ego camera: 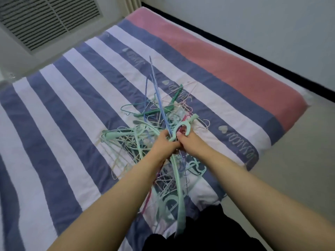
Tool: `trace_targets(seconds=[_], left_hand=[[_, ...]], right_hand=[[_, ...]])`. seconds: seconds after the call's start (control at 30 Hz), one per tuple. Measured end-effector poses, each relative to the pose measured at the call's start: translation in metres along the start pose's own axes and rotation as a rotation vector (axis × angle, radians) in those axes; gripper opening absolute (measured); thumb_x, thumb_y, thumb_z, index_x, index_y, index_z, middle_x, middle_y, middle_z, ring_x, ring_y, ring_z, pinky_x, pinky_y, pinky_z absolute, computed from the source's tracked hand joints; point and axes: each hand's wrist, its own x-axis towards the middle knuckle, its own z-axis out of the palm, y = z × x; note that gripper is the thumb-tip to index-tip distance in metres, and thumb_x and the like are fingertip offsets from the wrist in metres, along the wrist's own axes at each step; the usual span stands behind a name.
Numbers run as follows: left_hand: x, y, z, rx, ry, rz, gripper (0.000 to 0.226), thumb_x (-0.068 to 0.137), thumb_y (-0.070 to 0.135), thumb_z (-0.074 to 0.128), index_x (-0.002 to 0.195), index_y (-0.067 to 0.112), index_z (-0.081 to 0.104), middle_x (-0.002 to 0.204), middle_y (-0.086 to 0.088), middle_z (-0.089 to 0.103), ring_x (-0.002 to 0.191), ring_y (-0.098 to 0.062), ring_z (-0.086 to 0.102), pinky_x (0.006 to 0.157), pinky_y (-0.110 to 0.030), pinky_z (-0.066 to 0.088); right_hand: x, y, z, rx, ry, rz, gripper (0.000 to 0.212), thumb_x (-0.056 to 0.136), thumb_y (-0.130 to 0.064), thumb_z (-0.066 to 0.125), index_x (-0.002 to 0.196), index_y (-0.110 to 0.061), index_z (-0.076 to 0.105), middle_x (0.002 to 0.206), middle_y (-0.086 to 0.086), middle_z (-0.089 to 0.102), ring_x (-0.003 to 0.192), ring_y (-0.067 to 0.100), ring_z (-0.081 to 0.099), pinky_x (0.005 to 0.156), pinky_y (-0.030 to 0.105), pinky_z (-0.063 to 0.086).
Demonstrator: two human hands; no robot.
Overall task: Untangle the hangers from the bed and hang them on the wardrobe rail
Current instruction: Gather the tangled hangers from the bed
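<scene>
**Mint hanger being gripped at its hook, body trailing toward the person**

Both hands, left (165,142) and right (184,140), are being closed on one mint hanger (178,180) atop the pile (145,127) on the bed (54,105); its length is running nearward, hook farthest away.

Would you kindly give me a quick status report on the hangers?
Both hands, left hand and right hand, gripping mint hanger. Hanger pile tangled on bed. Wardrobe rail not visible.

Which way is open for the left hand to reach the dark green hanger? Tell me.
Probably straight ahead: the dark green hanger lies on top, beyond the left hand, but other hangers cross it, and that hand already grips hangers.
</scene>
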Motion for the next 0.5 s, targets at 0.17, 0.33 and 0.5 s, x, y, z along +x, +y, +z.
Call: trace_targets(seconds=[0.17, 0.33, 0.5], left_hand=[[0.012, -0.037, 0.025, -0.054, 0.004, -0.119, 0.005, 0.089, 0.013, 0.061, 0.092, 0.017, 0.058, 0.042, 0.013, 0.050, 0.034, -0.001, 0.041, 0.042, -0.020, 0.033], [0.023, -0.066, 0.041, 0.085, -0.024, -0.248, 0.015, 0.085, 0.020, 0.063, 0.080, 0.012, 0.052, 0.054, 0.000, 0.047, 0.041, -0.014, 0.045, 0.047, -0.022, 0.034], [0.030, -0.092, 0.053, 0.037, -0.109, -0.367, 0.025, 0.085, 0.019, 0.067, 0.094, 0.002, 0.053, 0.063, -0.012, 0.057, 0.045, -0.023, 0.061, 0.068, -0.050, 0.054]], right_hand=[[-0.001, 0.041, -0.027, 0.110, -0.129, 0.132, 0.014, 0.097, -0.009, 0.041, 0.105, -0.018, 0.049, 0.089, 0.002, 0.065, 0.067, 0.009, 0.065, 0.072, 0.032, 0.051], [0.014, 0.129, -0.052, 0.435, 0.287, 0.460, 0.025, 0.097, -0.002, 0.031, 0.083, -0.009, 0.051, 0.069, 0.007, 0.065, 0.037, 0.011, 0.056, 0.041, 0.018, 0.037], [0.009, 0.273, -0.027, 0.646, 0.393, 0.851, 0.021, 0.091, -0.006, 0.042, 0.072, -0.014, 0.045, 0.066, 0.008, 0.039, 0.043, 0.017, 0.043, 0.042, 0.018, 0.037]])
